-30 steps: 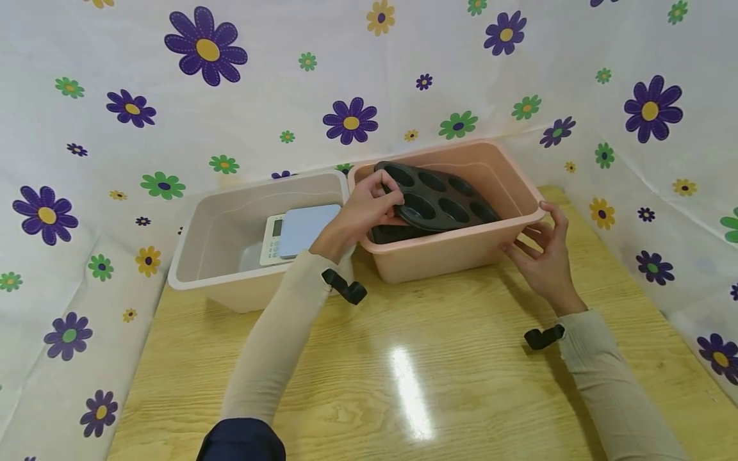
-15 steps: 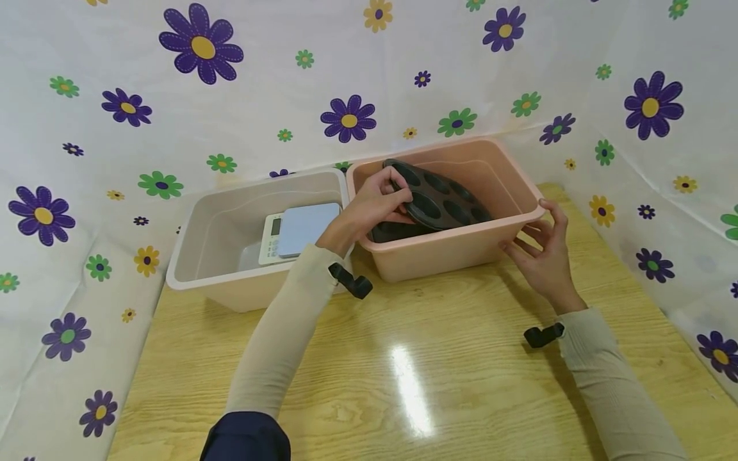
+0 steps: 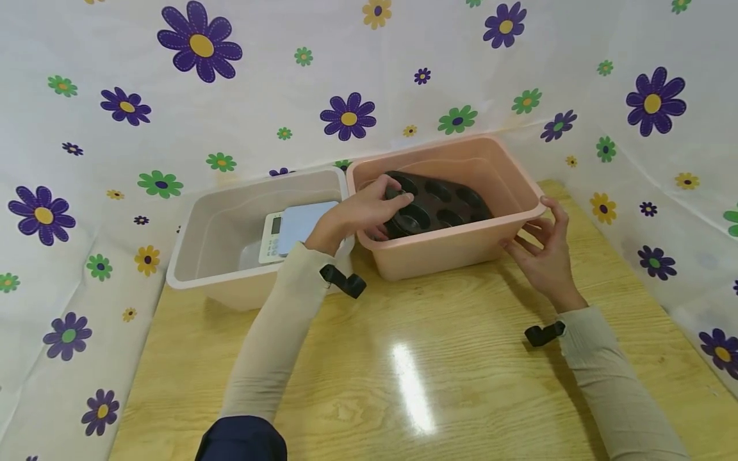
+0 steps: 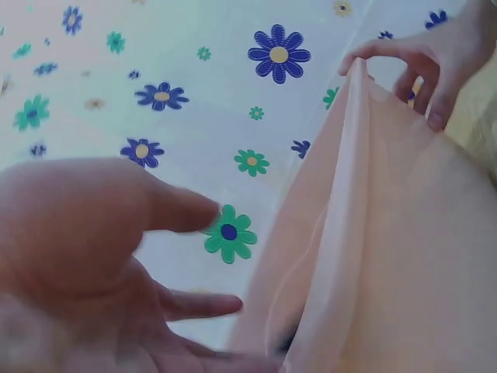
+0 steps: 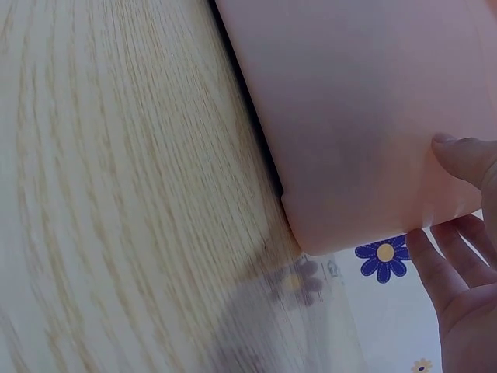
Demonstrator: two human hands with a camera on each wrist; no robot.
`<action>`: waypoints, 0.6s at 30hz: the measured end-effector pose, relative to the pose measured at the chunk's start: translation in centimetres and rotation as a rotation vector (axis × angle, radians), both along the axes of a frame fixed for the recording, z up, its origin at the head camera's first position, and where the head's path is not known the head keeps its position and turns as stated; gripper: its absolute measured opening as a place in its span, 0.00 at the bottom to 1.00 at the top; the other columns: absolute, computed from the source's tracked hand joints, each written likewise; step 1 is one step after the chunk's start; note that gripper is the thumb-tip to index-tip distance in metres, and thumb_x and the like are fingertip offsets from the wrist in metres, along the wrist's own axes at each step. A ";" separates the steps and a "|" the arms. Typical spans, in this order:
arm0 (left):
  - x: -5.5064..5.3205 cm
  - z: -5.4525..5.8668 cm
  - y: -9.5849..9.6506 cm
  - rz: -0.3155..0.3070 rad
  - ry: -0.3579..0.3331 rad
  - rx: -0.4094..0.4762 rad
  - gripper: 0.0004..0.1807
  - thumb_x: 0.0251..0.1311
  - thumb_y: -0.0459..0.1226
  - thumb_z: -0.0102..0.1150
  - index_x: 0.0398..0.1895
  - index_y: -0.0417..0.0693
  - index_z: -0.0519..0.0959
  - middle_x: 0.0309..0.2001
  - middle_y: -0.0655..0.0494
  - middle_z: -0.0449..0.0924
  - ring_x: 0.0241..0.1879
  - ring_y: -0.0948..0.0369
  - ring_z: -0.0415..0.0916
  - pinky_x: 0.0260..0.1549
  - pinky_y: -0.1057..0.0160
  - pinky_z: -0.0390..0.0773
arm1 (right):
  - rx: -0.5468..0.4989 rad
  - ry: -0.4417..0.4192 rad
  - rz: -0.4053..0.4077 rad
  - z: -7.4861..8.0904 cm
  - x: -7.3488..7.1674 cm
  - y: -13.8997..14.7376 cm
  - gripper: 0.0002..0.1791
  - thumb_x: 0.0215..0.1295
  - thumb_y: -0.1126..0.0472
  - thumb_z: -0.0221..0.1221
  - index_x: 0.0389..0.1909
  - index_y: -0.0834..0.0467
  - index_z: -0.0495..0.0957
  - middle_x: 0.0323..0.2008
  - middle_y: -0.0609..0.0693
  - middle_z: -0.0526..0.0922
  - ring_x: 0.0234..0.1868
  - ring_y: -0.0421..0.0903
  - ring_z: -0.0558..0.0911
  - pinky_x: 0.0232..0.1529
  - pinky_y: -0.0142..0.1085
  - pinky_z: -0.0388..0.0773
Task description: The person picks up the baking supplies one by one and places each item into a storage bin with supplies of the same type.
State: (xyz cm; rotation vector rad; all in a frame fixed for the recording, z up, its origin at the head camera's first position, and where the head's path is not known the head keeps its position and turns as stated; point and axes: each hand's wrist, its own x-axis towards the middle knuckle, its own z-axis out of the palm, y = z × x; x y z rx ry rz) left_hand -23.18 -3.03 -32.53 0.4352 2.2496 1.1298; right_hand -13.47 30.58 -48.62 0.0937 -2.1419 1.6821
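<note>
A dark muffin tin point(image 3: 438, 198) lies in the pink bin point(image 3: 438, 253), lower than the rim, its cups facing up. Over the tin's left end is my left hand point(image 3: 369, 208), thumb and fingers spread apart; in the left wrist view that hand point(image 4: 101, 256) has straight fingers and pinches nothing. Whether its fingertips touch the tin is hard to tell. My right hand point(image 3: 544, 256) grips the bin's right front corner. In the right wrist view its thumb point(image 5: 462, 155) lies on one wall and its fingers on the adjoining one.
A beige bin point(image 3: 230, 282) stands left of the pink one, their rims nearly touching. Inside it leans a kitchen scale point(image 3: 271, 237) with a light blue top. Both bins stand on a wooden table point(image 3: 461, 358) before a flowered cloth point(image 3: 259, 96).
The muffin tin's raised left end has dropped and the tin sits deeper in the pink bin. My left fingers have let go of its edge and spread. The right hand stays put.
</note>
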 end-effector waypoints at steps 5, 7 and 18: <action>0.8 0.3 -0.3 -0.024 0.182 -0.033 0.31 0.85 0.47 0.52 0.82 0.45 0.61 0.78 0.42 0.70 0.58 0.42 0.86 0.62 0.47 0.87 | 0.007 0.006 -0.016 0.1 0.1 0.0 0.54 0.67 0.77 0.68 0.85 0.45 0.50 0.65 0.41 0.76 0.63 0.33 0.82 0.61 0.22 0.82; 1.0 0.2 -0.6 -0.013 0.233 -0.011 0.29 0.84 0.46 0.53 0.80 0.44 0.63 0.75 0.41 0.74 0.63 0.43 0.83 0.69 0.46 0.82 | -0.003 0.005 -0.015 0.1 0.1 -0.1 0.55 0.67 0.77 0.69 0.85 0.45 0.51 0.65 0.40 0.76 0.63 0.33 0.82 0.61 0.22 0.82; 3.2 0.3 -3.2 0.037 0.275 0.241 0.24 0.84 0.41 0.54 0.77 0.49 0.69 0.70 0.42 0.78 0.57 0.46 0.85 0.52 0.52 0.89 | 0.005 0.000 -0.014 0.1 0.1 -0.2 0.56 0.66 0.78 0.69 0.85 0.44 0.50 0.62 0.39 0.76 0.61 0.32 0.82 0.60 0.21 0.82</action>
